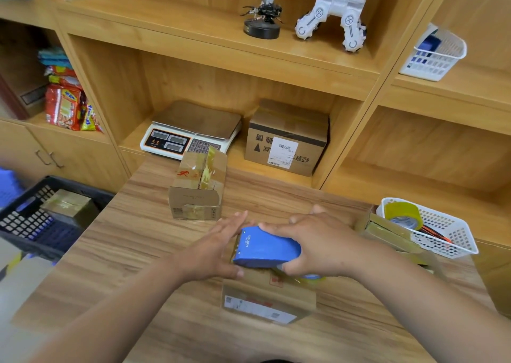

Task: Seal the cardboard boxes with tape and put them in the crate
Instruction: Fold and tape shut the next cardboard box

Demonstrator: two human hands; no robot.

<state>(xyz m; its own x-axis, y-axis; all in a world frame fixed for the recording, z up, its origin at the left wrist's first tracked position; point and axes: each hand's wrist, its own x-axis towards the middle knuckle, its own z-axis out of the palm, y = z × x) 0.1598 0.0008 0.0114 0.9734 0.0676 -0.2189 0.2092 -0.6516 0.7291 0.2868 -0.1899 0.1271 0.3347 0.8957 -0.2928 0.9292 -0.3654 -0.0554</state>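
Wooden shelving point(221, 66) across the back, with a scale point(193, 130) and a labelled carton point(287, 138) in the lower bay. Wood-grain table point(132, 252) in front. Dark crate point(25, 221) off the table's left edge, one taped box point(67, 203) inside. Mid-table box point(197, 191) upright, top seam taped, a loose strip of tape standing up from it. Near box point(265, 299) at the front edge, under both hands, printed label on its front face. White basket point(448, 238) at far right. Blue tape dispenser point(265, 247) lying on top of the near box. Right hand point(318, 243) wrapped round the dispenser, fingers curled over it. Left hand point(218, 249) flat, fingers straight, pressed on the box top just left of the dispenser, grasping nothing. Yellowish tape roll point(403, 214) in the basket.
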